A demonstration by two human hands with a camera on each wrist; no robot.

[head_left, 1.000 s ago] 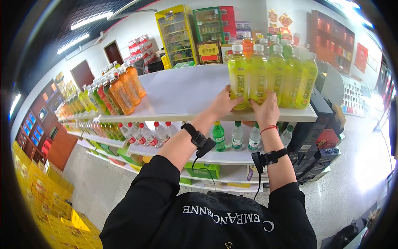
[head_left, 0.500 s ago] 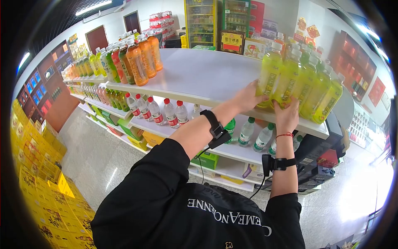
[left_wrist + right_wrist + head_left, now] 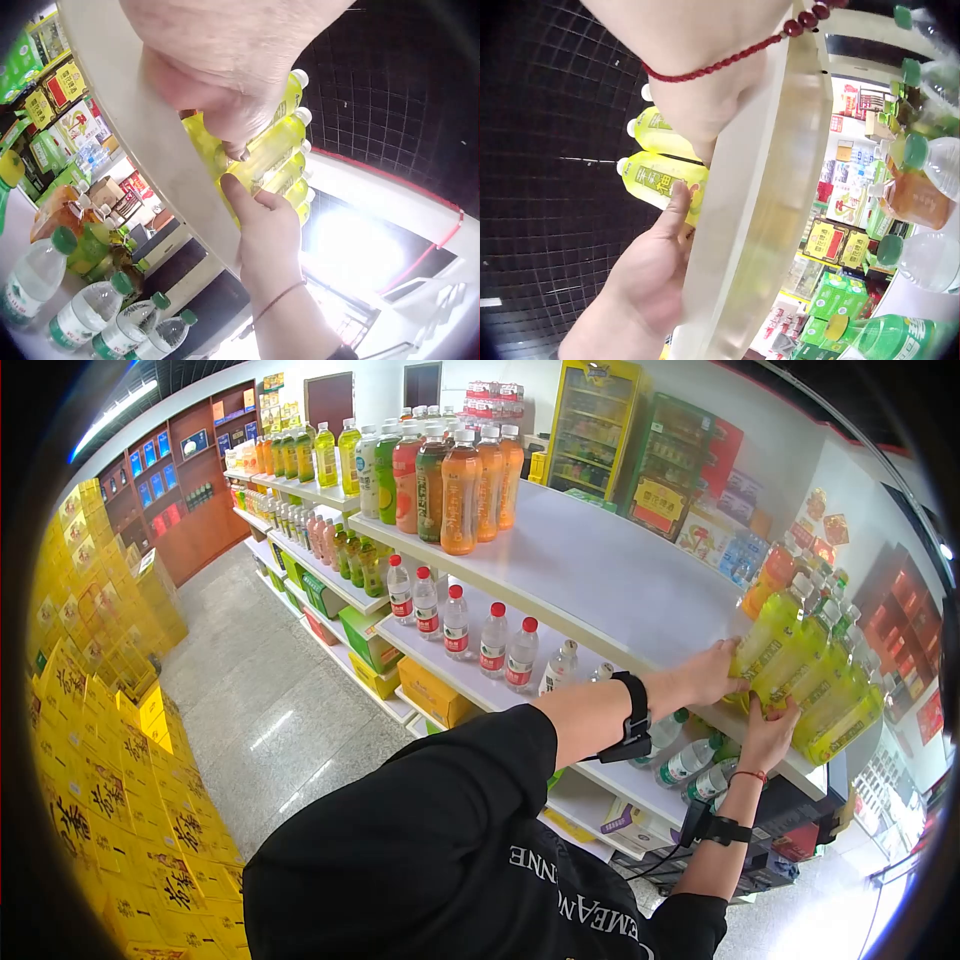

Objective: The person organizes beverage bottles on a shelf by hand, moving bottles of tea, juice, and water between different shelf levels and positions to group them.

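Yellow-green drink bottles (image 3: 835, 700) with white caps stand in a tight row along the front of the top shelf, near its right end. My left hand (image 3: 712, 672) grips the leftmost of them low down, its thumb across the front label and its fingers round the side. Beside it, my right hand (image 3: 770, 732) holds the lower part of the neighbouring bottle, thumb on its front. In the right wrist view the left thumb (image 3: 676, 206) lies on the label; the right fingertips are hidden behind the shelf edge (image 3: 727, 217).
Orange drink bottles (image 3: 461, 495) and other drinks fill the top shelf's left part. On the shelf below stand red-capped water bottles (image 3: 455, 625) and green-capped ones (image 3: 685, 760). Yellow cartons (image 3: 120, 810) are stacked at the left. Drinks fridges (image 3: 590, 435) stand behind.
The head view has swung to the left, so the hands and the yellow-green bottles appear farther right and lower. Both hands keep their hold on the bottles at the shelf's right end.
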